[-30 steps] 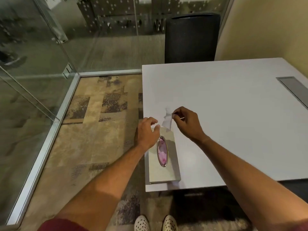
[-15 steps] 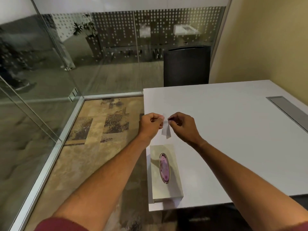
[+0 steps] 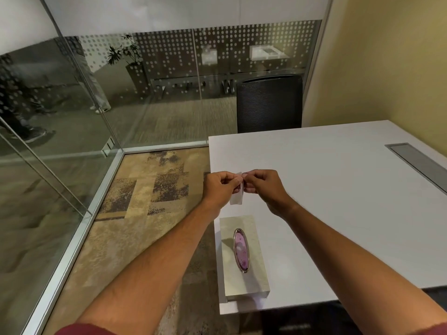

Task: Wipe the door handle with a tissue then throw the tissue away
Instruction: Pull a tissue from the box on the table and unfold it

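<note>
A small white tissue (image 3: 236,197) hangs between my two hands above the near left corner of the white table (image 3: 326,189). My left hand (image 3: 221,187) pinches its top left edge and my right hand (image 3: 262,186) pinches its top right edge, fingertips almost meeting. Below them on the table lies a beige tissue box (image 3: 244,257) with a metal-rimmed oval opening showing pink. No door handle shows in this view.
Glass walls (image 3: 72,131) with a metal floor frame enclose the room at left and back. A dark chair (image 3: 269,105) stands behind the table's far edge. A grey cable hatch (image 3: 420,163) is set in the table at right. Patterned carpet (image 3: 135,213) lies left of the table.
My right hand pulled the tissue up out of the box, my left hand left the box and took hold of it too. The view tilted up, showing more of the glass wall.
</note>
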Motion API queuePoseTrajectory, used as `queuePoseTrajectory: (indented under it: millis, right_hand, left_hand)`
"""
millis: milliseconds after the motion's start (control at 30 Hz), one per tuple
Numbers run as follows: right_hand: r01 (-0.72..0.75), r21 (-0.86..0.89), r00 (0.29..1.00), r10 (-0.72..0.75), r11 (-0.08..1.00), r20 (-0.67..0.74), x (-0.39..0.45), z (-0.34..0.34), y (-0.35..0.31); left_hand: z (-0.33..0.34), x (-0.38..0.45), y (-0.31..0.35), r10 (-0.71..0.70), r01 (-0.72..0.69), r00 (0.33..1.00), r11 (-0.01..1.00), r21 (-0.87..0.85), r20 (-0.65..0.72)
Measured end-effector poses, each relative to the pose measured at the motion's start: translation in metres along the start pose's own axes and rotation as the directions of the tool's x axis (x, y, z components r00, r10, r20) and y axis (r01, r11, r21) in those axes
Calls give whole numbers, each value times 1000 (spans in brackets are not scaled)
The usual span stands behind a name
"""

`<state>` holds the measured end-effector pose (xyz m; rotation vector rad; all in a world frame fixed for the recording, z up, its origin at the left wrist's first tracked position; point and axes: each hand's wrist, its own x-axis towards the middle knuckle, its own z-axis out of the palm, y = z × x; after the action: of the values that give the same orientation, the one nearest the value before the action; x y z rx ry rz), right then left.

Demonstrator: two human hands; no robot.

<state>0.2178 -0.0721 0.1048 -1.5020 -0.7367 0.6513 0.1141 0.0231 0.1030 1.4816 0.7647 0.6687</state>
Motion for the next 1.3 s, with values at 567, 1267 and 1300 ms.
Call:
queuePoseTrajectory:
  millis: [567, 1267, 1300]
  right_hand:
    - [-17, 340, 933, 138, 940, -334, 5, -17, 9]
    - [-140, 186, 984, 157, 973, -79, 18, -14, -23]
    - [-159, 165, 984, 171, 973, -56, 19, -14, -25]
  left_hand:
    - [-22, 6, -4, -99, 65, 918, 993, -101, -384]
    - [-28, -7, 0, -51, 89, 981, 974, 207, -185]
    - [-27, -4, 3, -50, 74, 991, 979, 191, -128]
